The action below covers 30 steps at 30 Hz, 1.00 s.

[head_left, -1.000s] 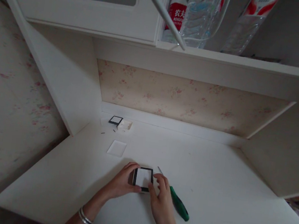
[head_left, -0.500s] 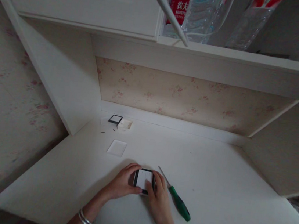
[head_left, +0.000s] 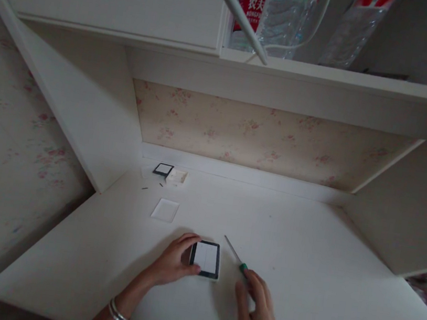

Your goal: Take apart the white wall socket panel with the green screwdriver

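A square white piece with a black frame (head_left: 205, 259), resembling a wall switch plate, lies on the white desk. My left hand (head_left: 171, 262) grips its left side, thumb at the near edge and fingers at the far corner. Right of it is a screwdriver (head_left: 234, 250) with a metal shaft and green handle, its tip pointing away and leftward. Over the handle lies my right hand (head_left: 259, 309), fingers curled round it and hiding most of the green. Beyond the left hand lies a clear square cover (head_left: 165, 210).
Toward the back left sit a small black-framed piece (head_left: 163, 169), an open white box (head_left: 176, 177) and little dark bits (head_left: 145, 188). Overhead, a shelf (head_left: 329, 73) holds plastic bottles (head_left: 283, 19), and a white rod (head_left: 241, 18) hangs down before it.
My right hand has let go of the black-framed piece and moved right and nearer, onto the screwdriver's handle. The left hand keeps its hold. The view has shifted slightly.
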Tool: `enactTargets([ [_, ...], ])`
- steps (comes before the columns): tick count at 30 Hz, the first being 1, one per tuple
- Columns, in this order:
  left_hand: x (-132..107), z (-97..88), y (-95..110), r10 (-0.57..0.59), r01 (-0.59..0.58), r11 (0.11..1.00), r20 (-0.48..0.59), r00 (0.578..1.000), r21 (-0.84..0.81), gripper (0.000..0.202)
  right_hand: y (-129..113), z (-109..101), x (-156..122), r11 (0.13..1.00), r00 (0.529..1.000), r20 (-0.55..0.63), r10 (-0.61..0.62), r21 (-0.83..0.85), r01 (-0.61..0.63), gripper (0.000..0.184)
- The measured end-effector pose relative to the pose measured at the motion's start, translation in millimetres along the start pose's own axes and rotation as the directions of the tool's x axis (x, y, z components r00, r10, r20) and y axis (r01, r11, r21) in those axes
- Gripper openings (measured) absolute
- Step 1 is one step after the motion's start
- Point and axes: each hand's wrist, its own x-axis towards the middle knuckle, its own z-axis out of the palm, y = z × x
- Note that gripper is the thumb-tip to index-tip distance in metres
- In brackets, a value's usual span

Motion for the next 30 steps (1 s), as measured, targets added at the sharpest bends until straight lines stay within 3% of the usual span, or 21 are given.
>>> enactTargets([
  [2,0,-0.1,2,0.000,0.000,1.000,0.002,1.000,-0.004,0.064,14,-12,3,0.993,0.998,-0.046,-0.041,-0.116,0.036,0.034],
  [6,0,1.5,2,-0.013,0.013,1.000,-0.004,1.000,0.017,0.069,39,-16,9,0.960,0.999,0.014,-0.039,-0.278,0.042,0.043],
  [10,0,2.5,4,-0.020,0.020,0.999,-0.003,1.000,0.034,0.074,49,-10,12,0.940,0.995,0.095,-0.025,-0.336,0.056,0.041],
  [13,0,3.2,12,-0.021,0.023,0.997,-0.022,1.000,0.073,0.074,48,-13,16,0.956,0.991,0.131,-0.026,-0.288,0.063,0.036],
  [19,7,5.7,42,0.054,-0.059,0.965,0.028,0.998,0.255,0.072,26,-52,27,0.988,0.988,0.152,-0.024,-0.145,0.046,0.035],
  [24,15,9.9,50,0.084,-0.105,0.946,0.083,0.993,0.308,0.066,-9,-91,41,0.984,0.932,0.336,-0.135,-0.068,0.167,0.028],
  [30,17,12.8,45,0.056,-0.080,0.960,0.096,0.994,0.270,0.070,-34,-99,52,0.964,0.853,0.494,-0.169,-0.098,0.248,0.030],
])
